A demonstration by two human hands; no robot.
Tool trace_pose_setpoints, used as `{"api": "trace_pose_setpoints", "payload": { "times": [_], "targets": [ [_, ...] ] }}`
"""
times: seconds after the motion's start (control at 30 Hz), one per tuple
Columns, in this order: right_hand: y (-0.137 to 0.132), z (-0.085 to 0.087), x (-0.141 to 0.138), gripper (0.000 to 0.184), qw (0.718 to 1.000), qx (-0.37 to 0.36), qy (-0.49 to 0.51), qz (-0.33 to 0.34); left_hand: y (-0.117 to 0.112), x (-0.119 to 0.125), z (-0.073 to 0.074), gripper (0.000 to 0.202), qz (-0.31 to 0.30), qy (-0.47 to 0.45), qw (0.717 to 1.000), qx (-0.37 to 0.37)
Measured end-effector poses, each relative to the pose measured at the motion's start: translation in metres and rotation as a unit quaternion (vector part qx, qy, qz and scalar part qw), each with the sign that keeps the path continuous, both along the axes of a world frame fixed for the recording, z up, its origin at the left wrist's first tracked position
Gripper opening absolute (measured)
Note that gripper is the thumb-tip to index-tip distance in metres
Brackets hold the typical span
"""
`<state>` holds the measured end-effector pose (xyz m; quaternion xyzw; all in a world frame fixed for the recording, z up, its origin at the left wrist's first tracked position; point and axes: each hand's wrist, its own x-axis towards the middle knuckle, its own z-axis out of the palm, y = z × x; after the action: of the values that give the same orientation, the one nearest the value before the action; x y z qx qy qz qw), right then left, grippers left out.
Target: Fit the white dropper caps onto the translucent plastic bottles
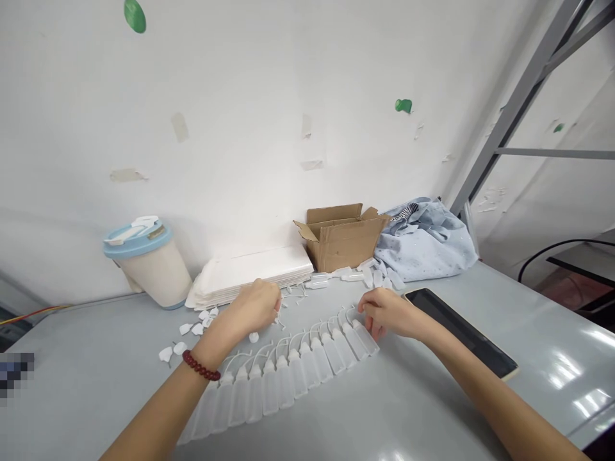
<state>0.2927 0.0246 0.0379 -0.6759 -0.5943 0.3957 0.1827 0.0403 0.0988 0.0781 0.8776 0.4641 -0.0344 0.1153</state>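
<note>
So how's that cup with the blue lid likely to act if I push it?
The cup may tip if pushed high, since it narrows downward from its blue lid. It might slide if pushed low, as the table looks smooth and glossy. Its undented sides suggest stiffness.

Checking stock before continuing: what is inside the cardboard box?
In the cardboard box, only a strip of inner wall shows; its front side covers the bottom and anything lying there.

No legible txt, label wording, brand, nos. or signs anywhere in head-cam view.
</note>
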Motion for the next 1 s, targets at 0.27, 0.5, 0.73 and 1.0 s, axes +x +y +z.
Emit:
{"api": "trace_pose_setpoints", "payload": {
  "times": [0.27, 0.5, 0.73, 1.0],
  "targets": [
    [-0.003, 0.007, -0.004, 0.017, 1.000, 0.000, 0.006, -0.006, 0.004, -0.003, 0.008, 0.018, 0.007, -0.054, 0.998, -0.015],
    [-0.003, 0.004, -0.001, 0.017, 1.000, 0.008, -0.008, 0.019, 0.002, -0.008, 0.023, 0.021, 0.019, -0.134, 0.991, -0.011],
    [-0.001, 0.000, 0.001, 0.018, 0.999, 0.019, -0.021, 0.033, -0.002, -0.011, 0.033, 0.020, 0.020, -0.185, 0.982, 0.024],
    [0.003, -0.003, 0.003, 0.021, 0.989, 0.100, -0.101, 0.030, -0.009, -0.012, 0.040, 0.018, 0.013, -0.264, 0.962, 0.066]
  ]
}}
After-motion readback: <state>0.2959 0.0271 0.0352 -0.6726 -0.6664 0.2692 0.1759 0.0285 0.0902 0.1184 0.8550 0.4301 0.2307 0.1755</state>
